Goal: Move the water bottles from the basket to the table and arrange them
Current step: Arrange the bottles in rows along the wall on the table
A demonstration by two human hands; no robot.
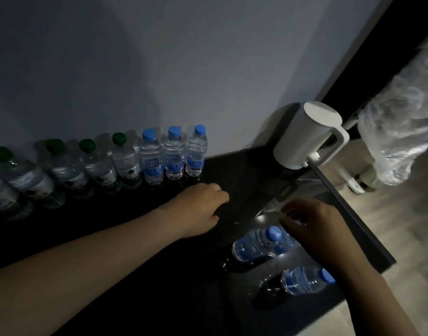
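Along the wall on the dark table (159, 275) stands a row of water bottles: several green-capped bottles (96, 163) on the left, then three blue-capped bottles (174, 156) upright on the right end. My left hand (198, 209) hovers just in front of those three, fingers loosely curled, holding nothing. Near the table's right edge stand more blue-capped bottles, one (256, 243) by my right hand and one (305, 280) nearer the front. My right hand (312, 224) arches over another bottle that it partly hides; whether it grips anything is unclear. No basket is in view.
A white kettle (309, 134) stands at the table's back right corner. Crinkled clear film (280, 190) lies on the table in front of it. Beyond the right table edge (348, 214) is light floor and a plastic-wrapped bulky object (402, 129).
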